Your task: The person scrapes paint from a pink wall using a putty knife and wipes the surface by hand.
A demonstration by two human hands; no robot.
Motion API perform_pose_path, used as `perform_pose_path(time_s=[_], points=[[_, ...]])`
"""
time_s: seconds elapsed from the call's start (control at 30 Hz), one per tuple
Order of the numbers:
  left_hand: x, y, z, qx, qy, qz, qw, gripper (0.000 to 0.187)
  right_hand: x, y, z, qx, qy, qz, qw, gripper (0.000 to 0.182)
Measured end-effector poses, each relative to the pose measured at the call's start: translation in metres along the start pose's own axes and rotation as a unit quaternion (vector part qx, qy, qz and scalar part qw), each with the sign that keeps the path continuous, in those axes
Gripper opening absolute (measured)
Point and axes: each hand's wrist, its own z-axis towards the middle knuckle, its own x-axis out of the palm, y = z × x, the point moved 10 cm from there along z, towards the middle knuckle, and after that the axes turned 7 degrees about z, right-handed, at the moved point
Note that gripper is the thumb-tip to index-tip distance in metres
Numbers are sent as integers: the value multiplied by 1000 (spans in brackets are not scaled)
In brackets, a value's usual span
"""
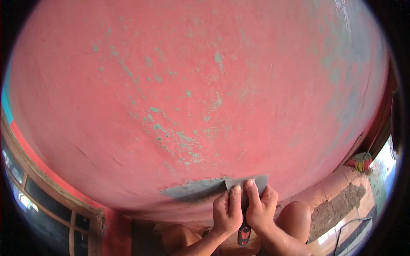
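Observation:
Both of my hands grip one wide scraper (236,182), which has a flat grey metal blade and a black-and-red handle. My left hand (226,214) is closed on the left side, its thumb pressed along the blade. On the other side my right hand (261,210) is closed too, thumb flat on the metal. The handle hangs down between my wrists. The blade's upper edge lies against the low part of a pink wall (179,77). Just left of it is a grey patch (194,190) with a ragged upper border, where the pink paint is absent.
Green flecks show through the wall's paint above my hands. A wooden-framed window (70,217) is at lower left. At right, a broom (362,162) with red and yellow bristles rests near the corner. My bent knees flank my arms; a dark cable (339,234) lies at lower right.

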Motion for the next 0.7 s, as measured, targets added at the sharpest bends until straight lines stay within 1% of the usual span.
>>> perform_pose_path(time_s=[0.03, 0.07, 0.1, 0.2, 0.23, 0.33, 0.37, 0.47, 0.5, 0.6, 0.63, 0.7], points=[[-3, 0, 0, -15, -5, -10, 1000, 32, 6, 3, 1, 7, 13, 7, 1000, 25], [-8, 11, -4, -62, -15, -13, 998, 31, 12, 12, 4, 19, 26, 12, 999, 25], [-7, 13, -7, -61, -11, -10, 998, 31, 17, 19, 7, 24, 45, 11, 999, 25], [4, 4, -6, -4, 0, 4, 1000, 31, -5, 5, 0, -4, 5, -25, 1000, 25], [6, 0, -5, 17, 8, 18, 1000, 31, -5, -1, -2, 0, -11, 6, 1000, 27], [-5, 0, 1, -28, 18, 5, 999, 31, 11, 10, 4, 45, 32, 25, 998, 26], [-2, 12, -4, -62, -4, -45, 997, 31, 9, 12, 5, 53, 40, -15, 998, 25], [5, 11, -9, -15, 25, 21, 999, 30, -4, 6, -3, 8, -12, 11, 1000, 25], [6, 5, -8, 12, 22, 28, 999, 30, -7, 4, -6, 6, -24, -9, 1000, 25], [0, 10, -2, -9, 36, 20, 999, 30, 5, 8, 4, 6, 18, 11, 1000, 26], [-1, 3, 4, -24, 44, 24, 998, 30, 9, 20, 7, -2, 37, -32, 999, 27], [-1, 5, -2, -25, 32, 29, 999, 30, 5, 17, 4, -17, 22, -32, 999, 28]])
